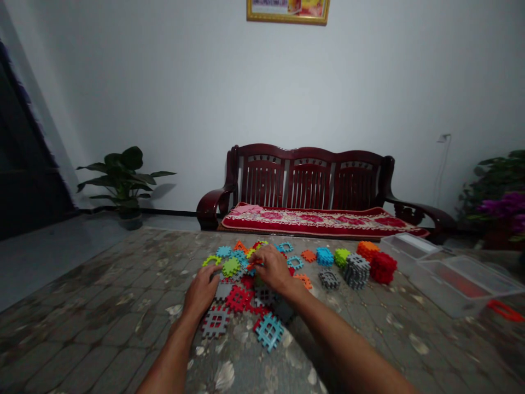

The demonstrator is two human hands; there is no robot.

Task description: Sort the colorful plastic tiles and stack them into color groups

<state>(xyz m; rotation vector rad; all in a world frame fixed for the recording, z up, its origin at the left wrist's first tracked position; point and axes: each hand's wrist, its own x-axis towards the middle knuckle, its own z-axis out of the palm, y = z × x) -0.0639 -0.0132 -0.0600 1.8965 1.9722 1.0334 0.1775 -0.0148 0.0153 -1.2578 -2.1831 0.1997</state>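
A heap of toothed plastic building pieces lies on the patterned table cover. My right hand (273,268) reaches over the heap with its fingers closed on an orange building piece (251,266). At the heap's left edge rests my left hand (203,287), thumb and fingers apart, beside a grey piece (223,290). Just beyond it lie a lime-green round piece (231,267) and a lime-green frame piece (212,260). Nearer to me are a red window piece (238,298), a grey window piece (215,321) and a blue window piece (269,331). My right hand hides part of the heap.
To the right stand sorted stacks: blue (324,256), lime-green (341,257), grey (356,271), orange (367,250) and red (383,267). Clear plastic boxes (438,282) sit farther right, by an orange handle (506,311). A wooden bench (309,180) stands behind the table.
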